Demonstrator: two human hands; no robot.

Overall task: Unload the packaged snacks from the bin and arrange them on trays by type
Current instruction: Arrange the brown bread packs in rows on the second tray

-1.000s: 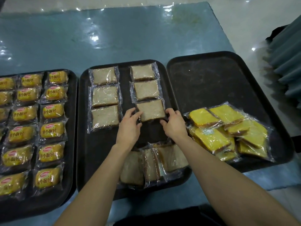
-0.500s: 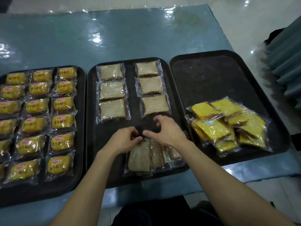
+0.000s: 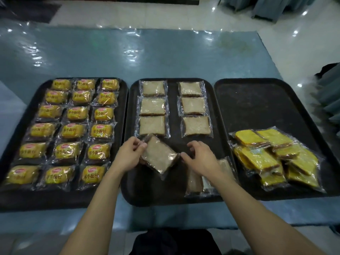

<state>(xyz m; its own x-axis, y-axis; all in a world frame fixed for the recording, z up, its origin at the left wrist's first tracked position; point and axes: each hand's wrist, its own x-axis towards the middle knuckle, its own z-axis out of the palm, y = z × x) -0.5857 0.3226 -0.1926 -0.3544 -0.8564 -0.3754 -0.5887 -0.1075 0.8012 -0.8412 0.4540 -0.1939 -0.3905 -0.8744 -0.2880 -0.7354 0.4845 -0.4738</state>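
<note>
On the desk (image 3: 165,52), the left tray (image 3: 46,199) holds rows of yellow bun packets (image 3: 73,131). On the middle tray (image 3: 173,111) six brown bread packets (image 3: 152,105) lie in two columns. Just below them the left hand (image 3: 128,153) and right hand (image 3: 200,159) pinch opposite corners of a tilted bread packet (image 3: 158,155). More loose packets (image 3: 195,181) lie under the right forearm. The right tray (image 3: 257,107) carries heaped yellow cake packets (image 3: 257,159).

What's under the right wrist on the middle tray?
A loose heap of wrapped bread packs lies on the middle tray beneath the right hand, which with the left hand holds a single bread pack. The arm covers most, so their count is unclear.
</note>
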